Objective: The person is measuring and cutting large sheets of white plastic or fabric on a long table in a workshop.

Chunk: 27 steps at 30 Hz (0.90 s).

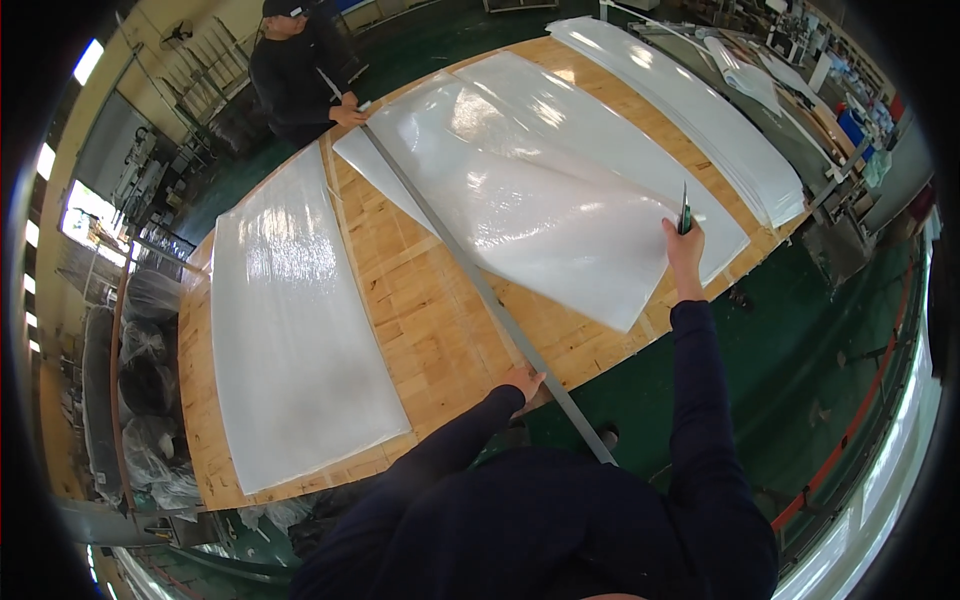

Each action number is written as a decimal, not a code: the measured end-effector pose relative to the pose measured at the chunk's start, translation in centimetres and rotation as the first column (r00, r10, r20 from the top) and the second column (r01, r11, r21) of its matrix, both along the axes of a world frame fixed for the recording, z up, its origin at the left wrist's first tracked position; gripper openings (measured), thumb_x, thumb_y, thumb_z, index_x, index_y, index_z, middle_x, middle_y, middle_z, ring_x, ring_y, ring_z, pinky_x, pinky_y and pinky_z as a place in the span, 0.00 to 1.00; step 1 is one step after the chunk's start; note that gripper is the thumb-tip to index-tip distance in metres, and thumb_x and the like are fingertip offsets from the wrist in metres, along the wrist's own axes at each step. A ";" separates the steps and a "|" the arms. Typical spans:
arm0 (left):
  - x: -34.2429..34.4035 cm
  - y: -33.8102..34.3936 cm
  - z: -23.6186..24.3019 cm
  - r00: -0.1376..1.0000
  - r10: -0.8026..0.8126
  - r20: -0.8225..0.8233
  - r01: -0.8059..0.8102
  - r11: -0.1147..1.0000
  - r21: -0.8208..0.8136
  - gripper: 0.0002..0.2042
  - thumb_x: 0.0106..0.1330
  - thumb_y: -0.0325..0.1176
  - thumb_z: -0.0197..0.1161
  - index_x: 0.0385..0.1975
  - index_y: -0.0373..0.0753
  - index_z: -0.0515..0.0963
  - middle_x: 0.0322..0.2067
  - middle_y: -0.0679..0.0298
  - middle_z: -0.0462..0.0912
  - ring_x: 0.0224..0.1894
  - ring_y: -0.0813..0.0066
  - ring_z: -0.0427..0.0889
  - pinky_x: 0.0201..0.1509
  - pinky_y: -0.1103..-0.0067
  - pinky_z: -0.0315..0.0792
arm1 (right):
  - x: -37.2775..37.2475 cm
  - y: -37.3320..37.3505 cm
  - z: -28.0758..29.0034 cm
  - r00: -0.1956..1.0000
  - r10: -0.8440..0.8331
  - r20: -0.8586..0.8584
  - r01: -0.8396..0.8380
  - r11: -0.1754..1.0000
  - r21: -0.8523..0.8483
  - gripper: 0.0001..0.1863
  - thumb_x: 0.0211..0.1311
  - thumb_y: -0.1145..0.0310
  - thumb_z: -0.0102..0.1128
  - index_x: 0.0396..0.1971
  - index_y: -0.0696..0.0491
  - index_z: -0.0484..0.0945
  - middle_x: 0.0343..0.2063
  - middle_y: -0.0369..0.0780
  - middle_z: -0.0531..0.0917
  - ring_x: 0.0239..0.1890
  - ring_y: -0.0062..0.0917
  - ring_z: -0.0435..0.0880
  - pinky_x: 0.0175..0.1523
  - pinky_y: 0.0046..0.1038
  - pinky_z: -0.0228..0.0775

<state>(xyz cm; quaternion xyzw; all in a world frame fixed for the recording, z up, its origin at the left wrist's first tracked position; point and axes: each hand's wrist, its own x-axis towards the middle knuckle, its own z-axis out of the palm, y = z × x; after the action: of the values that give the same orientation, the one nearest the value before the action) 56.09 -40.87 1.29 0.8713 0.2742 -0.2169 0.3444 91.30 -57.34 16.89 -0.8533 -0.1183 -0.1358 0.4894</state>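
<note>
My left hand is closed around the near part of a long, narrow grey metal bar, which spans the table and overhangs its near edge. In my right hand is a knife with a dark green handle, its blade pointing up. That hand is also at the raised edge of a glossy white plastic sheet; whether the fingers pinch it I cannot tell. The sheet's near part is folded over, with more white sheet under it. Across the table, a person's hands are at the bar's far end.
Another white sheet stack lies at the left of the wooden table. More white sheets lie along its right side. Wrapped rolls stand beyond the left edge. A co-worker stands at the far left corner.
</note>
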 end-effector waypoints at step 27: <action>15.5 -8.5 -1.4 0.632 0.760 0.148 -0.405 0.487 -0.774 0.24 0.58 0.50 0.58 0.47 0.38 0.73 0.43 0.55 0.78 0.42 0.65 0.78 0.45 0.72 0.69 | -8.9 -25.2 -3.6 0.727 0.083 -0.681 0.467 0.668 0.580 0.19 0.56 0.61 0.62 0.40 0.61 0.76 0.34 0.38 0.79 0.36 0.25 0.79 0.40 0.26 0.71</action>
<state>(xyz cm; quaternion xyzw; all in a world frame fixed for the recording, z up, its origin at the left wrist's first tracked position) 71.54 -49.38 -0.12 0.5518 0.3706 0.0552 0.7451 82.43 -82.58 13.33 -0.5889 0.2224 0.0832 0.7725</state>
